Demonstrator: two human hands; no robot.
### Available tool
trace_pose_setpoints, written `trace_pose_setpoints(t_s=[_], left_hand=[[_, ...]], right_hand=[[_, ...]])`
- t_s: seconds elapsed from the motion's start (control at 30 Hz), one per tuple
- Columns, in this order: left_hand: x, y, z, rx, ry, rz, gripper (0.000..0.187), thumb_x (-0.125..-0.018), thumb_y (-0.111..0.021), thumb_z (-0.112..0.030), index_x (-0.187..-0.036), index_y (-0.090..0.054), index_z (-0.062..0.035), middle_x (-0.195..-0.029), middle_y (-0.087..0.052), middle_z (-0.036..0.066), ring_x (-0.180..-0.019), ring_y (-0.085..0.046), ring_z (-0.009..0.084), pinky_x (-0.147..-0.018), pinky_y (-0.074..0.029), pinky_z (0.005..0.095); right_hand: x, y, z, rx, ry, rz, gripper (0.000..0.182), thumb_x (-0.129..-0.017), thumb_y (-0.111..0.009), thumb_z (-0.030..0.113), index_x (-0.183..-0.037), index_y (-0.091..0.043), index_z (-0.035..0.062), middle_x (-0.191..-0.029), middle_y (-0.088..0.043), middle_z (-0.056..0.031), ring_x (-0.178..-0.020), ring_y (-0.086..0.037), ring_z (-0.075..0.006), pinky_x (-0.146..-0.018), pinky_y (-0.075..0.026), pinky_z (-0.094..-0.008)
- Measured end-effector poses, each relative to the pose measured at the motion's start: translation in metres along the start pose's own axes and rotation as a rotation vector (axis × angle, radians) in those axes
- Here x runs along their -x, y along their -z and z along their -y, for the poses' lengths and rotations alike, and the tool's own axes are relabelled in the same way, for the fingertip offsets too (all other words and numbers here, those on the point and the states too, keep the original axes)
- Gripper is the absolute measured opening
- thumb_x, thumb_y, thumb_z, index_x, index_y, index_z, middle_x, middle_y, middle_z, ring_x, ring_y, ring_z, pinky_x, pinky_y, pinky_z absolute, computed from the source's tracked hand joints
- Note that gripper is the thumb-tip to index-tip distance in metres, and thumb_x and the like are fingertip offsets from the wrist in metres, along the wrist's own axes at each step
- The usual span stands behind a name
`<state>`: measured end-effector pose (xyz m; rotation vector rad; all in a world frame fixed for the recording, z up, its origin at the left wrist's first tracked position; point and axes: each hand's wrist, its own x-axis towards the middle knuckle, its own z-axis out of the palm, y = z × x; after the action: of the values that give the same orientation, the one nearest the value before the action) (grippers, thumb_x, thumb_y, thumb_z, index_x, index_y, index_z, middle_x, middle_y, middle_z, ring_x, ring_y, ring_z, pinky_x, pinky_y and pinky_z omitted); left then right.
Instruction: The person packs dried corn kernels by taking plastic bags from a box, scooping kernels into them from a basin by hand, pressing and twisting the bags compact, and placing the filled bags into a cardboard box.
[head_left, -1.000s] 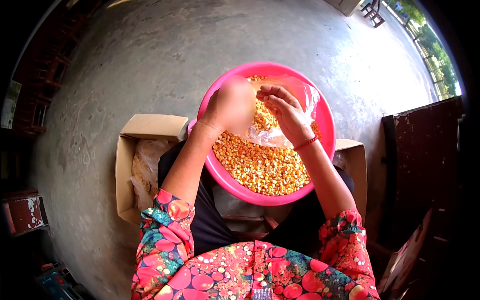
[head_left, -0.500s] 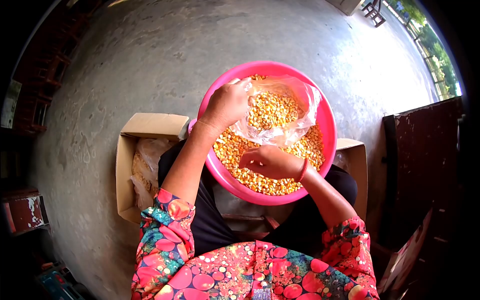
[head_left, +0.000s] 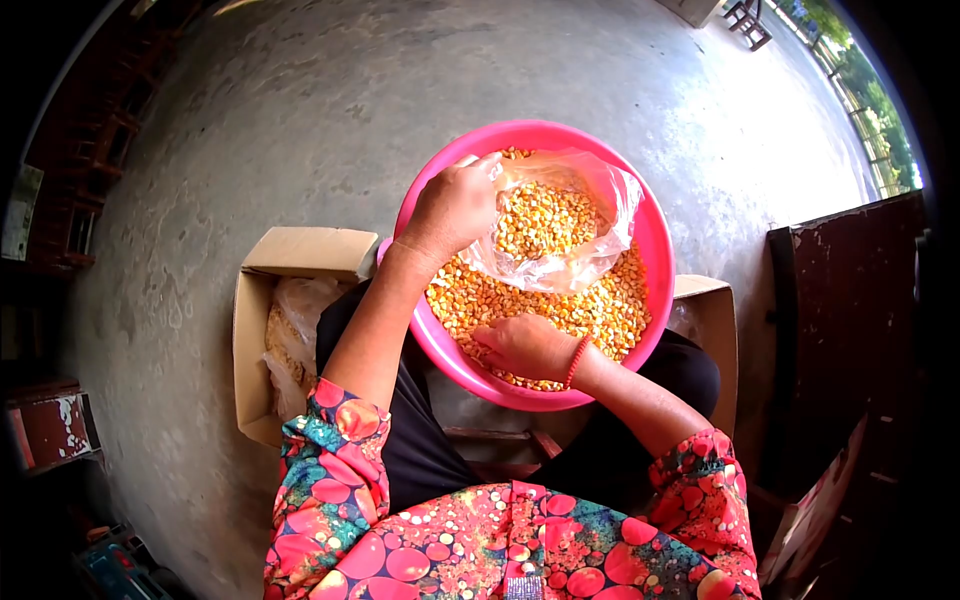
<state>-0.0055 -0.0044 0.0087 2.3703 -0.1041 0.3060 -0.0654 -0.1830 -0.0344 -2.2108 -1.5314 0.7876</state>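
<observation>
At frame centre, the left hand (head_left: 452, 208) grips the rim of a clear plastic bag (head_left: 556, 225) of kernels inside the pink basin (head_left: 655, 250), while the right hand (head_left: 525, 347) lies cupped, palm down, in the loose corn (head_left: 610, 310) below it.

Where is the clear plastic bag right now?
In the head view, the clear plastic bag sits in the far half of the pink basin, on the loose corn kernels, with the left hand holding its left edge open.
</observation>
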Motion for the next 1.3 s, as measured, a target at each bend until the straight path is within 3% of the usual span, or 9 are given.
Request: trace_pose_setpoints(t_s=[0.17,0.27,0.33,0.37,0.67,0.9,1.0,1.1,1.3], left_hand=[[0.001,-0.003,0.005,0.034,-0.036,-0.022,0.042,-0.072,-0.05,0.0,-0.114,-0.054,0.0022,-0.101,-0.059,0.022,-0.091,-0.059,0.0336,-0.08,-0.047,0.037],[0.001,-0.003,0.006,0.04,-0.034,-0.02,0.041,-0.073,-0.051,0.001,-0.114,-0.054,0.0015,-0.1,-0.059,0.021,-0.09,-0.059,0.0336,-0.079,-0.047,0.0372],[0.001,-0.004,0.007,0.034,-0.045,-0.028,0.041,-0.073,-0.05,0.001,-0.114,-0.054,0.0012,-0.1,-0.059,0.02,-0.09,-0.059,0.0335,-0.079,-0.046,0.0371],[0.002,-0.005,0.008,0.033,-0.046,-0.031,0.041,-0.073,-0.05,0.001,-0.114,-0.054,0.0011,-0.1,-0.059,0.02,-0.09,-0.059,0.0333,-0.079,-0.046,0.0369],[0.0,-0.005,0.008,0.037,-0.078,-0.054,0.036,-0.076,-0.049,0.0,-0.111,-0.054,0.001,-0.1,-0.058,0.02,-0.09,-0.057,0.0351,-0.078,-0.047,0.0408],[0.0,0.0,0.004,0.08,-0.046,-0.049,0.041,-0.075,-0.047,0.004,-0.115,-0.053,0.0015,-0.103,-0.059,0.019,-0.094,-0.059,0.0295,-0.081,-0.047,0.0354],[-0.001,0.001,-0.003,0.012,-0.018,-0.065,0.04,-0.076,-0.045,0.005,-0.115,-0.053,0.0024,-0.103,-0.06,0.018,-0.094,-0.06,0.0281,-0.08,-0.047,0.0342],[-0.001,0.002,-0.003,0.054,-0.016,-0.083,0.039,-0.077,-0.045,0.005,-0.115,-0.052,0.0031,-0.103,-0.06,0.019,-0.094,-0.06,0.028,-0.08,-0.047,0.0335],[0.001,0.001,0.002,0.113,-0.074,-0.1,0.039,-0.077,-0.045,0.006,-0.115,-0.052,0.0033,-0.104,-0.059,0.019,-0.094,-0.06,0.0283,-0.08,-0.048,0.0336]], right_hand=[[0.002,0.008,-0.007,-0.211,0.029,0.077,0.02,-0.082,-0.052,0.021,-0.087,-0.053,0.002,-0.074,-0.061,-0.015,-0.064,-0.061,-0.0276,-0.059,-0.047,-0.0407],[0.004,0.01,-0.011,-0.775,0.122,-0.046,0.019,-0.088,-0.05,0.023,-0.084,-0.051,0.0037,-0.065,-0.053,-0.0018,-0.053,-0.054,-0.0168,-0.05,-0.042,-0.0321],[0.01,0.037,0.001,-1.307,-0.28,0.256,0.022,-0.09,-0.051,0.026,-0.082,-0.052,0.0059,-0.064,-0.046,0.0047,-0.053,-0.044,-0.0041,-0.047,-0.035,-0.0215],[0.011,0.033,-0.005,-1.349,-0.227,0.282,0.023,-0.092,-0.05,0.027,-0.08,-0.053,0.0072,-0.064,-0.045,0.0056,-0.053,-0.039,-0.0007,-0.046,-0.03,-0.0162],[0.02,0.074,0.004,-1.328,-0.181,0.158,0.027,-0.094,-0.046,0.029,-0.079,-0.052,0.0076,-0.06,-0.04,0.0074,-0.048,-0.033,-0.0001,-0.043,-0.025,-0.0157],[0.008,0.099,-0.032,-1.547,-0.277,-0.651,0.016,-0.091,-0.047,0.018,-0.087,-0.055,0.0058,-0.061,-0.038,0.0058,-0.045,-0.027,-0.002,-0.041,-0.022,-0.0179],[-0.004,0.096,-0.046,-1.559,-0.226,-0.824,0.024,-0.091,-0.045,0.016,-0.106,-0.054,-0.0002,-0.083,-0.055,-0.0043,-0.073,-0.054,-0.0101,-0.067,-0.047,-0.0248],[-0.016,0.093,-0.054,-1.568,-0.115,-0.782,0.034,-0.091,-0.045,0.017,-0.118,-0.048,-0.003,-0.107,-0.055,-0.0114,-0.1,-0.054,-0.0166,-0.088,-0.044,-0.0298],[-0.019,0.095,-0.045,-1.442,-0.129,-0.776,0.035,-0.093,-0.043,0.019,-0.121,-0.046,-0.0018,-0.114,-0.055,-0.0124,-0.108,-0.052,-0.0185,-0.093,-0.041,-0.031]])
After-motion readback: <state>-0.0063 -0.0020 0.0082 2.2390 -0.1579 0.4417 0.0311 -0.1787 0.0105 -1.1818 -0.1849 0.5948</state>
